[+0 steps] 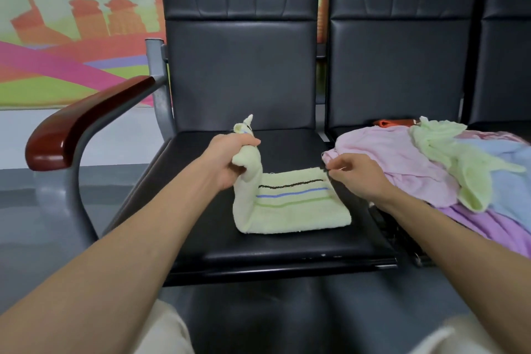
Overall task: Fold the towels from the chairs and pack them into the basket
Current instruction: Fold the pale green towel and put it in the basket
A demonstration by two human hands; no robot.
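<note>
Right, we have the striped towel (290, 210) lying on the black seat (287, 250) of the left-hand chair, its long axis running side to side in front of us. Our left hand (230, 158) has its fingers curled tight round the towel's left end, bunched and lifted clear of the seat, so the cloth climbs from the flat part up into the fist. Our right hand (359, 175) is at the opposite end, fingertips pinched together on the far right corner by the stripes. So the free end sits left of and above the pinned corner. Our read is that the left hand carries it rightward over the flat half.

The seat is smooth dark padding, with a wooden armrest (86, 118) to its left. On the next chair a pile of towels (402, 158), pink, green, blue and purple, lies just beside the right wrist. A bright mural (71, 37) covers the wall. We cannot pick out the basket.
</note>
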